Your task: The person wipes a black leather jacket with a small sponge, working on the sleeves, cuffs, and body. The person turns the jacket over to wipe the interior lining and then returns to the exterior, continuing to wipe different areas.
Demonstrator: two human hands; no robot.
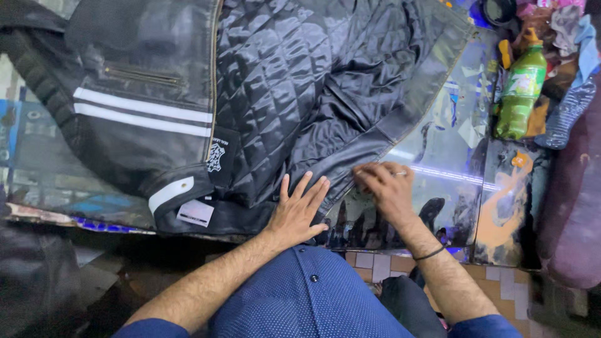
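The black jacket (250,94) lies open on the glass table (438,156), with its shiny quilted inside facing up and its long front edge running from bottom left up to the top right. The left hand (299,209) rests flat with spread fingers on the lining. The right hand (388,188) is just beside it, pinching that edge with bent fingers. A green bottle (521,87) stands far off to the right.

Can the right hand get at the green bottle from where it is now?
Probably yes: the right hand rests at the jacket's edge, and only bare glossy table lies between it and the green bottle, which is uncovered.
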